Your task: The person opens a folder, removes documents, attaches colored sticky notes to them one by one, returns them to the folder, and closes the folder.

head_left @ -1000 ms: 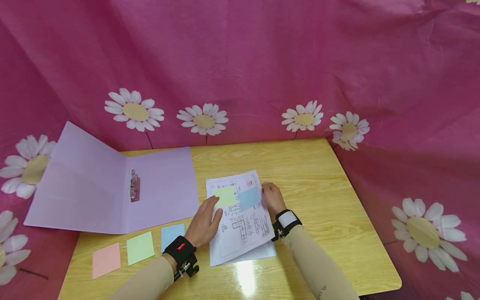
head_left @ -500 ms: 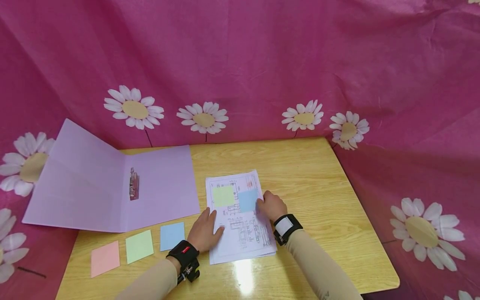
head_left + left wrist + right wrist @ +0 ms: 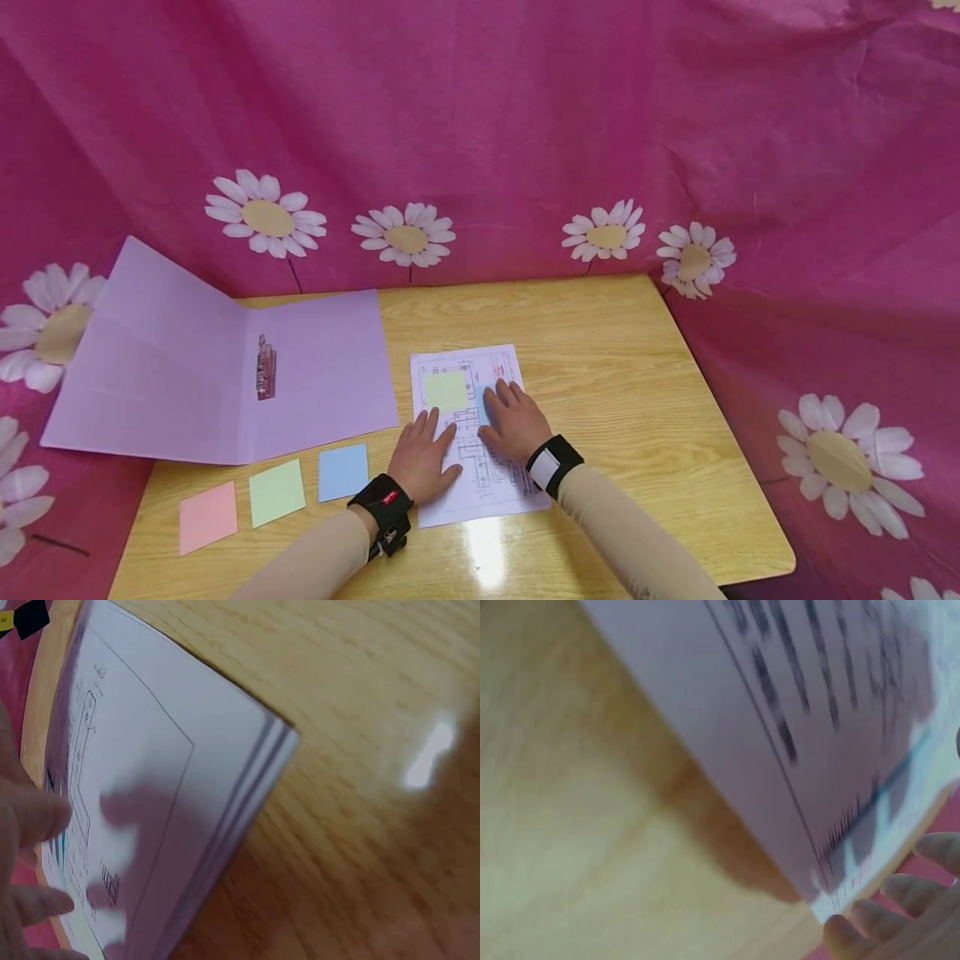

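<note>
A small stack of printed drawing sheets lies on the wooden table. A pale green sticky note and a blue sticky note sit on its top sheet. My left hand is at the stack's left edge, fingers spread over the paper. Over the right half is my right hand, fingers extended and partly hiding the blue note. Several sheet edges show stepped at one side of the stack in the left wrist view. Both wrist views show fingers hovering near or over the paper; firm contact cannot be judged.
An open lilac folder with a metal clip stands at the left. Pink, green and blue paper squares lie in front of it. A pink flowered curtain hangs behind the table.
The lifted top sheet has come down flat on the stack. My right hand has moved from the right edge onto the paper, its fingers straightening. My left hand has shifted slightly right.
</note>
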Action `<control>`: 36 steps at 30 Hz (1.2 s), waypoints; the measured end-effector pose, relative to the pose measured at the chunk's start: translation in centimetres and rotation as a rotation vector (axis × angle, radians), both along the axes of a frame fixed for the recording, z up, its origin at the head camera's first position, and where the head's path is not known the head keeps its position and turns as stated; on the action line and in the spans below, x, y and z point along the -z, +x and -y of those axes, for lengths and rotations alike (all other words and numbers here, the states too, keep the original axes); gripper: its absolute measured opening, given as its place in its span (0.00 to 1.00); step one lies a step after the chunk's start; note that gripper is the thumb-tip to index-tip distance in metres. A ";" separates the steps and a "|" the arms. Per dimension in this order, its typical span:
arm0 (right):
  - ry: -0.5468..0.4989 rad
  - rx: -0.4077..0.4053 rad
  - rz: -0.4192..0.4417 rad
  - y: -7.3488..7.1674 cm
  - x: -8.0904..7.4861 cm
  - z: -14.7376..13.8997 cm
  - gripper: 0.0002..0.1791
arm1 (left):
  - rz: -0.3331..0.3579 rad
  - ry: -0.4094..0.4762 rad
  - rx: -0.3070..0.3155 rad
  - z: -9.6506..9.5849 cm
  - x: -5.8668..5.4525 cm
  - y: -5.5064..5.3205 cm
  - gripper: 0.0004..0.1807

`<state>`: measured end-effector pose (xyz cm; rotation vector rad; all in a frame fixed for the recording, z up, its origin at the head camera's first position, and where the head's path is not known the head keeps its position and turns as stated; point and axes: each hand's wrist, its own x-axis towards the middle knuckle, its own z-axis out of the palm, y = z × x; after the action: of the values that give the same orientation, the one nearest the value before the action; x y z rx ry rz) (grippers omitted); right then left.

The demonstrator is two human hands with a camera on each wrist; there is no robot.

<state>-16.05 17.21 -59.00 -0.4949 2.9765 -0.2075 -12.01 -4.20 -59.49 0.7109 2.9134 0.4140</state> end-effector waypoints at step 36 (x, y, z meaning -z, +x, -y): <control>-1.169 0.935 0.633 -2.7 -3.3 -3.2 0.29 | 0.101 0.021 0.007 -0.7 0.6 0.0 0.42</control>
<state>-18.74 20.42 -55.71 0.7999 1.9290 -1.7591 -11.98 -3.54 -60.12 0.6826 2.8151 0.4669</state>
